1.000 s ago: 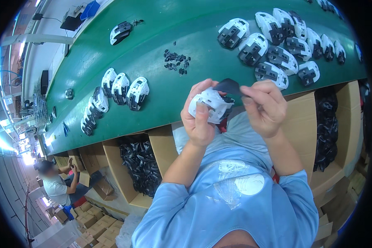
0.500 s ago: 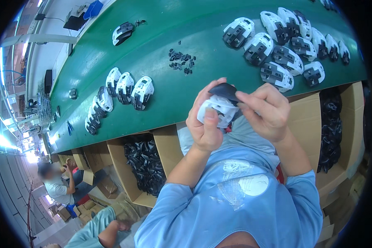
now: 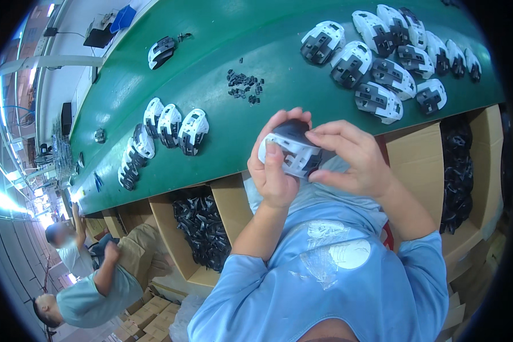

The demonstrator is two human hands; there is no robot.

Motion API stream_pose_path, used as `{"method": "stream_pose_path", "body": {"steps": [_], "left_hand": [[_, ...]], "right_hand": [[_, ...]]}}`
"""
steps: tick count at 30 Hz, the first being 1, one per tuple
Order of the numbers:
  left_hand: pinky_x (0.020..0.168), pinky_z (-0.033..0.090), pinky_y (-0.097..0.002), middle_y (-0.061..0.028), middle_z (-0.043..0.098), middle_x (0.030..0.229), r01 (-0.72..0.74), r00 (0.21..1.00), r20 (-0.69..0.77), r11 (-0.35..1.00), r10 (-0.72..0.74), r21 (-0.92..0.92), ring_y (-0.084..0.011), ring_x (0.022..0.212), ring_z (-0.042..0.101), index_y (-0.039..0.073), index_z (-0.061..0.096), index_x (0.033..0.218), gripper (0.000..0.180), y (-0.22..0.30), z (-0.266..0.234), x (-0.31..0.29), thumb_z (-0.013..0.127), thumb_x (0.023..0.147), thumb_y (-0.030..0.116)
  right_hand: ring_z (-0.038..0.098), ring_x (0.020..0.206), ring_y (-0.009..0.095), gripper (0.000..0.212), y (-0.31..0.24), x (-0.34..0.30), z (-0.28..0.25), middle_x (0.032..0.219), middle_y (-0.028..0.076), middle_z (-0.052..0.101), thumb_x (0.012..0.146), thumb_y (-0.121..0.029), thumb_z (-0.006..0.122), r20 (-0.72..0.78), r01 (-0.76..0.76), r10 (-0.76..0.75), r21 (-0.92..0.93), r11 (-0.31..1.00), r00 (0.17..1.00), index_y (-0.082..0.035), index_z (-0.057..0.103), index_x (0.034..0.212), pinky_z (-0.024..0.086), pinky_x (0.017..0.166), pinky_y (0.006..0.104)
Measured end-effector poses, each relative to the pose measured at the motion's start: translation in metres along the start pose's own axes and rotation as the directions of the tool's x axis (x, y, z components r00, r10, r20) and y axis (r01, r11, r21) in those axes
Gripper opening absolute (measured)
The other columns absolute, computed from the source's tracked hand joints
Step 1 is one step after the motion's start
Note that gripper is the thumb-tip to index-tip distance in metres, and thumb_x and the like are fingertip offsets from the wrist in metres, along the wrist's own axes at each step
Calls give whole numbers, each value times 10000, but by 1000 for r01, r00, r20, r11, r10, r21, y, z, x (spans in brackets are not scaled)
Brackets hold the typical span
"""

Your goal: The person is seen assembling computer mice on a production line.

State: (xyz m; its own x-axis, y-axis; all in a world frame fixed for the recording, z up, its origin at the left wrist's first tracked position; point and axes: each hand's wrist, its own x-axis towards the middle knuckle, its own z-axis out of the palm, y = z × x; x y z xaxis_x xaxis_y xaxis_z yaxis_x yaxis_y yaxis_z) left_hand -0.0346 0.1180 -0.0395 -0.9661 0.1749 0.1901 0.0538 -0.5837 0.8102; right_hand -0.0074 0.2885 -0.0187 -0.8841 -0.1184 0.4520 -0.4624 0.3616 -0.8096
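Note:
Close in front of my body, above the table's near edge, I hold a white and black plastic shell shaped like a computer mouse [image 3: 297, 153]. My left hand [image 3: 272, 165] is closed round its left side, the thumb pressing on the white face. A smooth black cover [image 3: 290, 131] lies against its far side. Curled about the right side, my right hand [image 3: 356, 159] has its fingers at the black cover and its thumb by the lower black edge. The contact under the fingers is partly hidden.
Similar shells [image 3: 379, 102] stand grouped at the right of the green table [image 3: 233, 137], others [image 3: 170, 125] at the left. Small black parts [image 3: 245, 84] lie mid-table. Cardboard boxes of black pieces [image 3: 202, 228] stand below the near edge. Two people [image 3: 100, 296] are at the lower left.
The black cover, tilted up off the white shell before, now lies down against it. My right fingers have spread from a pinch to span the shell. The people at lower left have moved.

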Motion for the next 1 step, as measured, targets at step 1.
{"method": "stream_pose_path", "body": {"steps": [1], "left_hand": [[1070, 477, -497, -282, 577, 1359, 2, 1000, 3, 1000, -2, -3, -370, 1243, 598, -118, 456, 1416, 503, -1, 1, 1, 473, 1057, 234]], "right_hand": [[680, 955, 322, 445, -1, -5, 6, 1057, 107, 698, 766, -243, 855, -25, -47, 47, 15, 999, 999, -97, 740, 1171, 570, 817, 358]]}}
